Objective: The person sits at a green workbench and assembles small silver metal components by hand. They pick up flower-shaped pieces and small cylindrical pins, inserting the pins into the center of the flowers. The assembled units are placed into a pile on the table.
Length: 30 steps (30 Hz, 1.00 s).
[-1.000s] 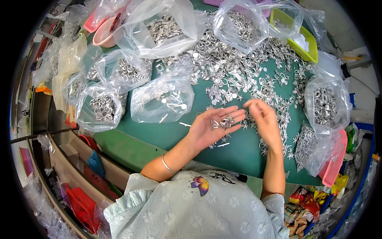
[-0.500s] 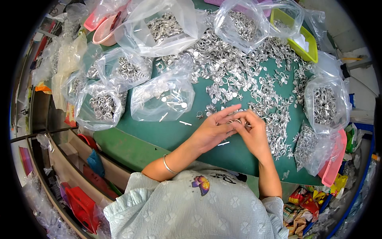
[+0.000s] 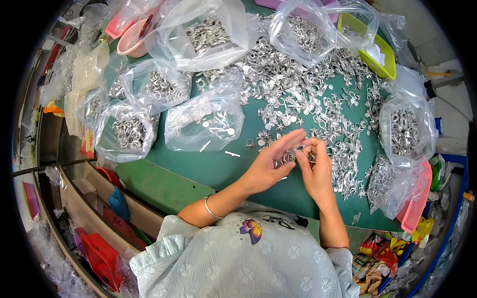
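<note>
Several silver rings [image 3: 286,158] lie in the cupped palm of my left hand [image 3: 268,166], its fingers stretched up and to the right. Close against it, my right hand [image 3: 317,171] pinches at a ring [image 3: 311,157] with thumb and bent fingers; part of that ring is hidden. Both hands are above the green tabletop [image 3: 198,171], at the near edge of a wide heap of silver rings and charms [image 3: 288,84]. A lone ring [image 3: 250,143] rests on the table left of the heap. A thin white strip [image 3: 232,154] lies nearer to me.
Clear plastic bags of rings stand at the left [image 3: 130,133], the back [image 3: 208,37] and the right [image 3: 405,131]. A yellow-green basket [image 3: 385,67] sits at the back right, a pink tray [image 3: 417,203] by the right edge. Open drawers [image 3: 107,198] flank the table on the left.
My left hand has turned and opened, so the rings in its palm now show. My right hand has drawn slightly away from it and down.
</note>
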{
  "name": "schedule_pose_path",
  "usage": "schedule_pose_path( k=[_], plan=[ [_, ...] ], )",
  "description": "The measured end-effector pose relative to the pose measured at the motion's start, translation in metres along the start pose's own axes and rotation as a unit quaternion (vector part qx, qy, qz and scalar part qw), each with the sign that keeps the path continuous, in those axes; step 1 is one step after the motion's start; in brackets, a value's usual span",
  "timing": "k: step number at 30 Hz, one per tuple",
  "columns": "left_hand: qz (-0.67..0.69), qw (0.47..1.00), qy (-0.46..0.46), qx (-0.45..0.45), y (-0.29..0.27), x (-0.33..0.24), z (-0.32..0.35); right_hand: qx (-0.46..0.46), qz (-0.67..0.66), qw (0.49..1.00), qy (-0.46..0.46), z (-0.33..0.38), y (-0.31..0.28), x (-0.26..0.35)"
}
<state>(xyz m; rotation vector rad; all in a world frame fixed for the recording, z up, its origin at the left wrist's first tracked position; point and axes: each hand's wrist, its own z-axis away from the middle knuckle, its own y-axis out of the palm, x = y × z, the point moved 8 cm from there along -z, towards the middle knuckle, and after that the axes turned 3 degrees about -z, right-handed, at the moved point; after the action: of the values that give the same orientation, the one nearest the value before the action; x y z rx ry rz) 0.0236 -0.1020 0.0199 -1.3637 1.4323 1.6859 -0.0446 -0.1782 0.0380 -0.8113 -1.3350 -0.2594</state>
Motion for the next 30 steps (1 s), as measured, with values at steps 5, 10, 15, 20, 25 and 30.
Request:
schedule_pose_path(
  k=[5,10,15,20,25,30],
  plan=[
    [0.022,0.999,0.008,-0.033,-0.002,0.003,0.003,-0.034,0.144,0.973,-0.175,0.011,0.002,0.03],
    [0.299,0.935,-0.087,-0.172,-0.006,0.029,0.01,-0.047,0.115,0.978,-0.165,0.014,0.005,0.027],
    [0.452,0.856,-0.126,-0.215,-0.005,0.055,0.013,-0.104,0.065,0.981,-0.148,0.007,-0.004,0.019],
    [0.368,0.9,-0.146,-0.182,-0.001,0.053,0.013,-0.059,0.046,0.993,-0.089,0.0,-0.003,0.007],
    [0.148,0.96,-0.102,-0.215,-0.018,0.048,0.019,0.017,-0.119,0.99,0.067,-0.001,0.005,-0.021],
    [-0.197,0.938,0.088,-0.27,-0.017,0.001,0.016,-0.118,0.117,0.974,-0.154,0.003,-0.003,0.023]
  ],
)
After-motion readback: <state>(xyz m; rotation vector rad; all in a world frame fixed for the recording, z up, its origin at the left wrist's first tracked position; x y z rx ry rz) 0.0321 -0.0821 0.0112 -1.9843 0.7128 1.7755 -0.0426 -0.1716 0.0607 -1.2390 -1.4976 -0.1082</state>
